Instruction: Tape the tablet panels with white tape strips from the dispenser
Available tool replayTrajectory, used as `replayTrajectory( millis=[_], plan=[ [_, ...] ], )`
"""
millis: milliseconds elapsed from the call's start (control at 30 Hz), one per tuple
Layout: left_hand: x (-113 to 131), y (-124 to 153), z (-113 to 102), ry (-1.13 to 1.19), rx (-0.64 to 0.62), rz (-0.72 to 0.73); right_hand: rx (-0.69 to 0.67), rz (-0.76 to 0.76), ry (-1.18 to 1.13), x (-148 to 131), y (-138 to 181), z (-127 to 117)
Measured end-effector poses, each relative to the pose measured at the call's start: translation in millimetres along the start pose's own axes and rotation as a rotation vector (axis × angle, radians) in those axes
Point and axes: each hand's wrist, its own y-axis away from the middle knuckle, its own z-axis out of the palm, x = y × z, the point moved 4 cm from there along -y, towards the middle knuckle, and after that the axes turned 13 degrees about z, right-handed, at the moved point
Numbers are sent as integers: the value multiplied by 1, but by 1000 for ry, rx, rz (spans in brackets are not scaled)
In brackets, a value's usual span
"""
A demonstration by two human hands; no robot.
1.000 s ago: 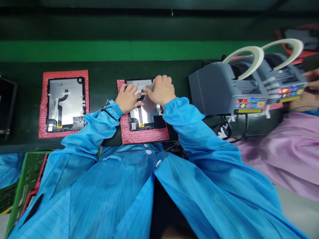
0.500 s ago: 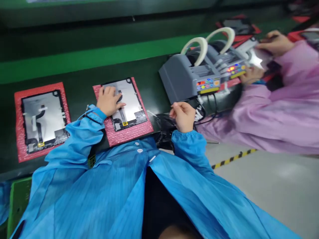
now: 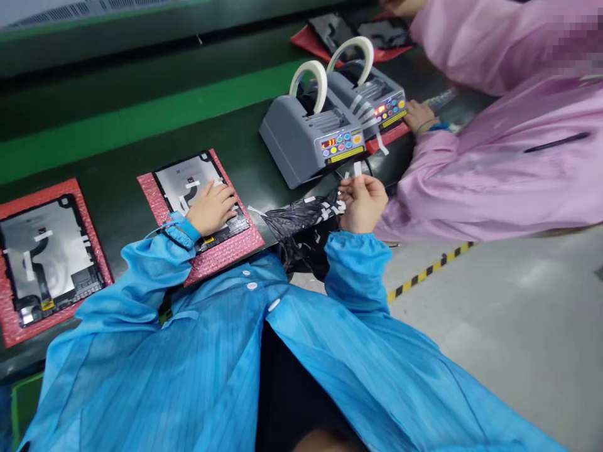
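My left hand [image 3: 214, 209] lies with its fingers spread over the right part of a tablet screen panel [image 3: 176, 176], silver-backed with a black frame. Beneath the panel is a pink bubble-wrap sheet [image 3: 220, 262]. Small white tape strips [image 3: 192, 184] cross the dark flex cable on the panel; my palm hides part of it. My right hand [image 3: 363, 204] pinches a short strip of white tape [image 3: 357, 169] upright between thumb and finger. It is just in front of the nearer grey tape dispenser [image 3: 301, 138], beside a black plastic bag [image 3: 301, 216] dotted with tape bits.
A second panel [image 3: 66, 251] rests on pink wrap at the left. Behind the near dispenser stands another tape dispenser [image 3: 377, 94] with strips hanging from it. A co-worker's pink sleeve [image 3: 447, 201] and hand [image 3: 421, 117] are close on the right. More panels [image 3: 332, 31] lie at the back.
My right hand now has a tape strip in its pinch. My left hand has shifted across the panel, uncovering its left part with white strips. The co-worker's hands have moved apart. The view has turned right.
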Motion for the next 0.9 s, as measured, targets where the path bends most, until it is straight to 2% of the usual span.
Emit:
replayTrajectory(
  millis=[100,267,400,533,633,733,900],
  plan=[
    [-1,1,0,38,11,17,-42,73,9,5,-2,1],
    [-1,0,-1,54,13,15,-25,73,16,7,-6,13],
    [-5,0,-5,69,94,7,-27,66,30,11,-14,21],
    [-9,-1,-18,125,220,-59,-20,-16,69,8,-14,20],
    [-8,-6,-30,192,272,-118,-25,-140,173,-6,5,19],
    [0,-17,-41,306,306,-130,-230,-194,219,-20,37,33],
    [8,-28,-44,422,329,-101,-700,-54,265,-26,84,85]
  ],
)
